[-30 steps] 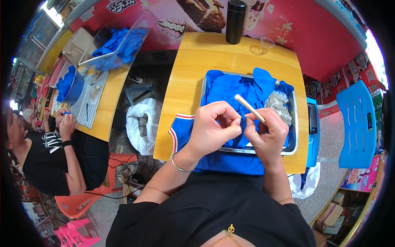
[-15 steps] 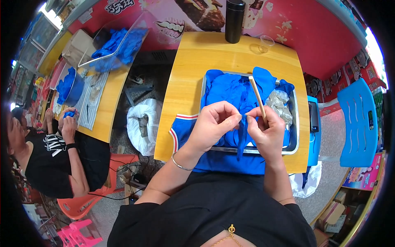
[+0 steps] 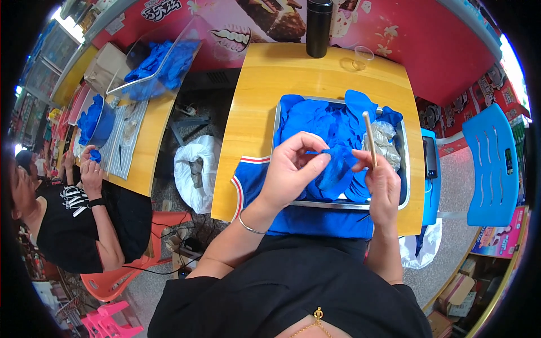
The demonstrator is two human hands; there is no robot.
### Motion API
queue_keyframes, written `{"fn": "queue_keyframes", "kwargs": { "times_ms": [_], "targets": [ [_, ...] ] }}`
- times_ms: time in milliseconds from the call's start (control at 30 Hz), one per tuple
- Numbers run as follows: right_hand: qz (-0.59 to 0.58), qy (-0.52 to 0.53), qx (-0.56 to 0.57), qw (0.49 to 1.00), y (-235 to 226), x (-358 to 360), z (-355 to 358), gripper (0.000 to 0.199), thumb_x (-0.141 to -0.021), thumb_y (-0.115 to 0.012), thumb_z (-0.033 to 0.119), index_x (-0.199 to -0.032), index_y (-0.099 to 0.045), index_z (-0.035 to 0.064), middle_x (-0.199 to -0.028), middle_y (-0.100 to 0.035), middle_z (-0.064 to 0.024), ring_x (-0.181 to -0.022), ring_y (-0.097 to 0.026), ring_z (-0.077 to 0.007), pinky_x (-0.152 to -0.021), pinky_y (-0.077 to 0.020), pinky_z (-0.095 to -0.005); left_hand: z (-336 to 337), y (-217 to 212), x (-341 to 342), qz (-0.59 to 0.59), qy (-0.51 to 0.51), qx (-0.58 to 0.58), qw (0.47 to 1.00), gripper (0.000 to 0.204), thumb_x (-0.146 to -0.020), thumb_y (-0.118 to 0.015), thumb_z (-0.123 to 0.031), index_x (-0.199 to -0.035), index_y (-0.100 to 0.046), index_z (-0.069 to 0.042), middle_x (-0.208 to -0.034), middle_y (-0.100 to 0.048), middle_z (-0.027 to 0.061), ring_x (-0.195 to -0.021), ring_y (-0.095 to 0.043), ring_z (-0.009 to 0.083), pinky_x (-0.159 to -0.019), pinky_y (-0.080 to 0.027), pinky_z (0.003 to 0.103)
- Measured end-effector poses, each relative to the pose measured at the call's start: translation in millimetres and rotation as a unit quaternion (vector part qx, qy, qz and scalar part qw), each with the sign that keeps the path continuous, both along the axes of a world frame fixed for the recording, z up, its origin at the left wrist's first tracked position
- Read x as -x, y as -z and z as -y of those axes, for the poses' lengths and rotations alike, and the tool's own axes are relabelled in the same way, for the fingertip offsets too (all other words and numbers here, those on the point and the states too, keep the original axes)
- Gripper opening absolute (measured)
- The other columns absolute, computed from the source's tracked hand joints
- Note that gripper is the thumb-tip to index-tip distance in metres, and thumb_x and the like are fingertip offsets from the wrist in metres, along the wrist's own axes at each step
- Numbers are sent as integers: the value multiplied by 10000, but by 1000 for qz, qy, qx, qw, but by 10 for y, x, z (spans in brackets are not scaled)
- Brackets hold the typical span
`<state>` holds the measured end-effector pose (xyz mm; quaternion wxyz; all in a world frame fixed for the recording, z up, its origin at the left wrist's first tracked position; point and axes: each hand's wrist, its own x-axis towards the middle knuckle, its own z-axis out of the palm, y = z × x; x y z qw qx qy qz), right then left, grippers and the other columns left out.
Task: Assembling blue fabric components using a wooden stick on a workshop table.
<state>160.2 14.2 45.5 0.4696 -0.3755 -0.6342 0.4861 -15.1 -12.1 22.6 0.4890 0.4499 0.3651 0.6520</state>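
Note:
My left hand (image 3: pixel 294 169) pinches the edge of a small blue fabric piece (image 3: pixel 337 169) between thumb and forefinger. The piece hangs spread over the near part of a metal tray (image 3: pixel 407 169). Just right of it, my right hand (image 3: pixel 383 183) grips a slim wooden stick (image 3: pixel 369 132), its upper end pointing up and away. A thin dark tip shows below that hand; whether it belongs to the stick I cannot tell. The right forefinger reaches toward the blue piece. Many similar blue fabric pieces (image 3: pixel 307 121) fill the tray, beside a clear plastic bag (image 3: pixel 384 147) with greyish contents.
Blue cloth with striped trim (image 3: pixel 251 174) lies under the tray on the wooden table (image 3: pixel 253 79). A black bottle (image 3: pixel 319 31) and clear cup (image 3: pixel 362 56) stand at the back. Leftward, a person (image 3: pixel 73 208) handles blue fabric near a clear bin (image 3: pixel 163 67). A blue chair (image 3: pixel 493 169) stands right.
My right hand has moved right and slightly down, away from the left, loosening its fingertips from the fabric. The narrow blue strip between my hands now shows as a wider piece.

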Motion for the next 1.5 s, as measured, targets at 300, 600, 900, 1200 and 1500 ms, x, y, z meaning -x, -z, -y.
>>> {"fn": "queue_keyframes", "kwargs": {
  "times_ms": [300,600,900,1200,1500],
  "targets": [
    [201,47,-95,974,179,-356,39,160,-829,-543,26,-938,-658,1,-658,-564,-65,-590,-513,-130,-525,-378,-242,-31,-22,221,133,43,23,990,85,-870,-511,-12,-941,-491,-55,-1053,-600,157,-790,-565,80,-698,-468,200],
    [176,42,-136,974,190,-448,11,155,-769,-604,0,-904,-678,18,-680,-582,-74,-584,-520,-125,-503,-378,-230,-11,-66,251,165,27,47,985,70,-862,-566,-40,-909,-519,-63,-803,-557,-10,-693,-471,24,-607,-385,157],
    [198,25,-157,967,164,-442,39,184,-750,-619,-14,-920,-679,25,-680,-571,-67,-580,-517,-124,-499,-382,-227,-23,-96,204,169,45,70,982,73,-863,-559,-29,-912,-515,-61,-834,-580,2,-708,-482,31,-616,-393,160],
    [153,3,-127,980,231,-196,80,244,-743,-612,-38,-963,-672,49,-712,-590,-66,-598,-523,-127,-507,-381,-232,25,-89,-105,33,14,-31,999,124,-842,-587,-22,-946,-523,-43,-892,-542,4,-714,-442,13,-595,-362,151],
    [77,-31,-75,994,341,-127,91,248,-739,-602,-51,-965,-666,30,-737,-604,-64,-617,-528,-128,-534,-390,-236,52,-138,-115,-36,-25,-71,996,119,-811,-631,-18,-929,-618,-20,-758,-459,-26,-581,-367,1,-500,-267,148]
  ]
}}
